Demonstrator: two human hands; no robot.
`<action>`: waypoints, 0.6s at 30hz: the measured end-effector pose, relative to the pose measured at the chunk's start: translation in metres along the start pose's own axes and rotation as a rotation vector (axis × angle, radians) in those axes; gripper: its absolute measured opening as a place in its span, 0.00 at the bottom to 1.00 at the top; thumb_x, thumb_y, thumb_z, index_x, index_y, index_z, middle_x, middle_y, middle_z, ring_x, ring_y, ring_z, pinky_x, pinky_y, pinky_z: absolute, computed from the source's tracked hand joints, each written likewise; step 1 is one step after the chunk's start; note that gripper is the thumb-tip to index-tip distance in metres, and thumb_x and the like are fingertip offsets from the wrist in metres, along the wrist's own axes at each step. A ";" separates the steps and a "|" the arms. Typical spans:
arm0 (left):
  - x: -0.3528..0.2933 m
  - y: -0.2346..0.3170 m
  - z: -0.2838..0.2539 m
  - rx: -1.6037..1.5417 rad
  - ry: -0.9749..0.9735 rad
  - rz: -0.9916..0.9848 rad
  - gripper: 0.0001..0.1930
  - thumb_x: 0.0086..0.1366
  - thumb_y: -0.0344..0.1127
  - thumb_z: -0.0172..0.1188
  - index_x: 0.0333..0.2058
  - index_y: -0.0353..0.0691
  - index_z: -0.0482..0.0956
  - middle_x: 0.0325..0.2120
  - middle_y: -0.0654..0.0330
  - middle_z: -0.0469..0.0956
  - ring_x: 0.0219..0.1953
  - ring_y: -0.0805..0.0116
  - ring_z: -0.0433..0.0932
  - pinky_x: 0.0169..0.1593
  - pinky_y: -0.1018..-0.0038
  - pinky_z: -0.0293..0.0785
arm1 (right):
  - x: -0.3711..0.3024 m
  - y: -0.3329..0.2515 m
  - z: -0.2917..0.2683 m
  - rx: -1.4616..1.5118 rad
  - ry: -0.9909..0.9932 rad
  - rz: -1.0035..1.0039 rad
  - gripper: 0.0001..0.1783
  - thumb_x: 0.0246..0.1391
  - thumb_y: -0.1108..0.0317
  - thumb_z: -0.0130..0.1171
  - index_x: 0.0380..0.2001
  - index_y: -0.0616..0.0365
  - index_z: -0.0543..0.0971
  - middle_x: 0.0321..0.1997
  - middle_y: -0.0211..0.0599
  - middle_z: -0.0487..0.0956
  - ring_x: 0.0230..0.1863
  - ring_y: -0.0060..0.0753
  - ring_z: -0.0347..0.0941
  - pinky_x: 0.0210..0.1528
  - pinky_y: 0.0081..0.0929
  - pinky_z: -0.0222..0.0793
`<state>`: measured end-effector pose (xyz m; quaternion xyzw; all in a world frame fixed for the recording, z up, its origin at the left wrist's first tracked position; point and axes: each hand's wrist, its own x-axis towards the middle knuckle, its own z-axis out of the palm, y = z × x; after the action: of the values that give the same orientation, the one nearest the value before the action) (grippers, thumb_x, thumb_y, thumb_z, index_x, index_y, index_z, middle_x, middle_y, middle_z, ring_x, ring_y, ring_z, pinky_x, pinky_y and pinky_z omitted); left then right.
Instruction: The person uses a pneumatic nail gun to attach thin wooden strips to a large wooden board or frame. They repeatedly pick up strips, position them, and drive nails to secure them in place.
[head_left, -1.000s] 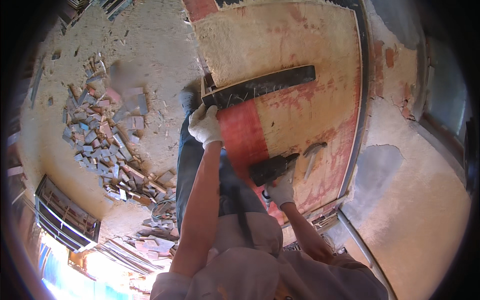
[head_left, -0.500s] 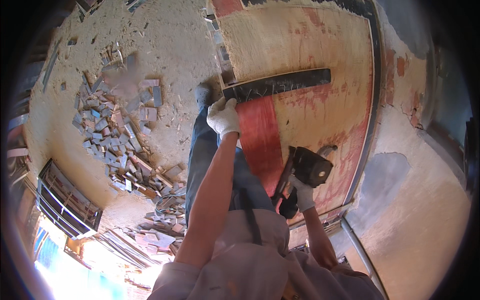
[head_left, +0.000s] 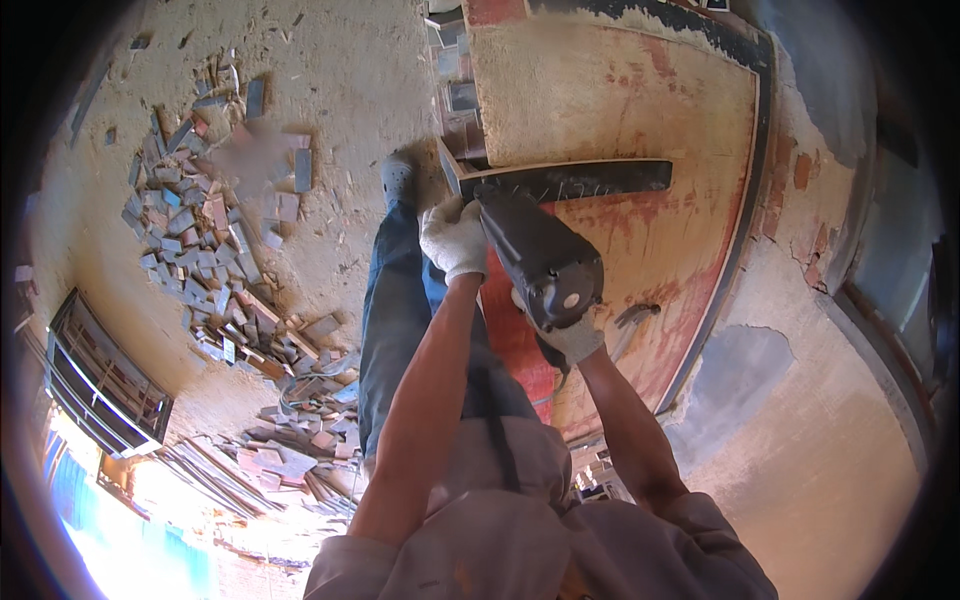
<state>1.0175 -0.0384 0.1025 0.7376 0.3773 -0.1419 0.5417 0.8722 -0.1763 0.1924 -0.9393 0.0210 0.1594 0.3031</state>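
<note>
A black nail gun (head_left: 550, 260) is in my gloved right hand (head_left: 570, 338), its nose at the left part of a long dark board (head_left: 600, 180) with pale chalk marks. My gloved left hand (head_left: 453, 238) closes around the near left end of that board, right beside the tool's nose. At this end a short narrow board (head_left: 449, 165) meets the long one at an angle. Both lie on a worn wooden worktable (head_left: 620, 100) stained red. The nail gun's body covers part of a red patch (head_left: 530, 370) on the tabletop.
On the table to the right lies a tool with a dark curved head (head_left: 638, 314), likely a hammer. A heap of wood offcuts (head_left: 200, 240) covers the floor at left. A dark slatted frame (head_left: 105, 385) stands at lower left. A patchy plastered wall (head_left: 800, 400) borders the right side.
My right hand has carried the nail gun up and left from the table's near right to the board's end. My left hand has stayed at that end; the short board now shows.
</note>
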 end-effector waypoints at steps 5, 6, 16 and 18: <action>-0.003 -0.001 -0.002 0.033 0.037 0.059 0.11 0.51 0.30 0.72 0.34 0.32 0.87 0.30 0.51 0.84 0.35 0.58 0.84 0.44 0.67 0.78 | 0.016 -0.010 -0.005 0.307 -0.252 0.460 0.19 0.59 0.60 0.62 0.54 0.49 0.79 0.56 0.35 0.79 0.58 0.41 0.73 0.63 0.44 0.66; -0.004 0.001 -0.002 0.054 0.039 0.074 0.11 0.51 0.29 0.72 0.34 0.32 0.87 0.30 0.51 0.84 0.35 0.58 0.84 0.44 0.66 0.78 | 0.016 -0.012 -0.007 0.269 -0.261 0.466 0.19 0.60 0.59 0.62 0.54 0.49 0.79 0.57 0.36 0.78 0.60 0.42 0.72 0.65 0.44 0.65; -0.008 -0.009 -0.006 -0.070 -0.011 0.146 0.10 0.54 0.28 0.68 0.37 0.33 0.87 0.33 0.49 0.83 0.39 0.55 0.82 0.46 0.65 0.77 | -0.015 0.001 0.000 0.138 -0.194 0.216 0.24 0.61 0.53 0.60 0.58 0.48 0.76 0.59 0.37 0.77 0.62 0.44 0.71 0.67 0.44 0.63; -0.007 -0.018 -0.012 -0.057 -0.032 0.310 0.11 0.57 0.27 0.65 0.39 0.34 0.87 0.35 0.48 0.82 0.41 0.53 0.81 0.48 0.63 0.76 | -0.032 0.006 0.005 0.142 -0.187 0.199 0.24 0.61 0.53 0.60 0.58 0.48 0.77 0.59 0.37 0.77 0.61 0.45 0.71 0.67 0.45 0.63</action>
<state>0.9977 -0.0284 0.0983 0.7690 0.2538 -0.0577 0.5838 0.8396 -0.1801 0.1955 -0.8899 0.0968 0.2735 0.3521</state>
